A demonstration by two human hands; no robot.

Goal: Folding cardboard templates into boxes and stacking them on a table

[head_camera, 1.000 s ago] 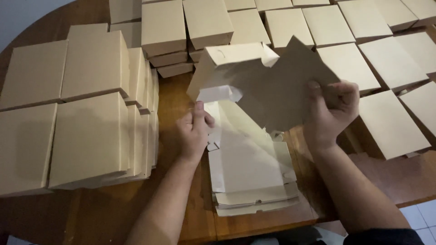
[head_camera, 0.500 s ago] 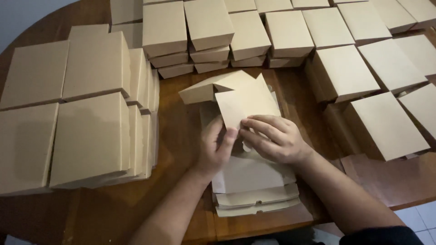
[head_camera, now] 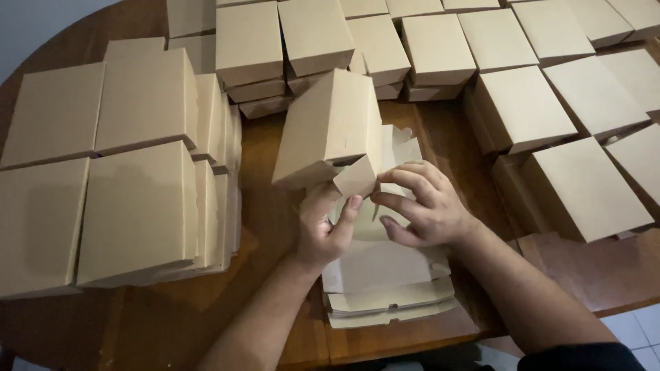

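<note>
I hold a half-folded brown cardboard box [head_camera: 328,127] above the wooden table [head_camera: 261,158], its lid side facing me. My left hand [head_camera: 323,230] grips its lower edge from below, thumb up by a loose corner flap [head_camera: 357,180]. My right hand [head_camera: 421,206] pinches the same flap and the white inner panel from the right. Under both hands lies a small pile of flat unfolded box blanks [head_camera: 388,288], near the table's front edge.
Stacks of finished brown boxes [head_camera: 141,206] fill the left side. More closed boxes [head_camera: 440,48] run in rows across the back and down the right [head_camera: 584,189]. The table's front edge [head_camera: 412,336] sits just below the flat pile; a tiled floor [head_camera: 639,326] shows at bottom right.
A flat blank held open in the air has been folded into a box shape. Both hands came together at its lower corner flap, and the box now stands tilted upward.
</note>
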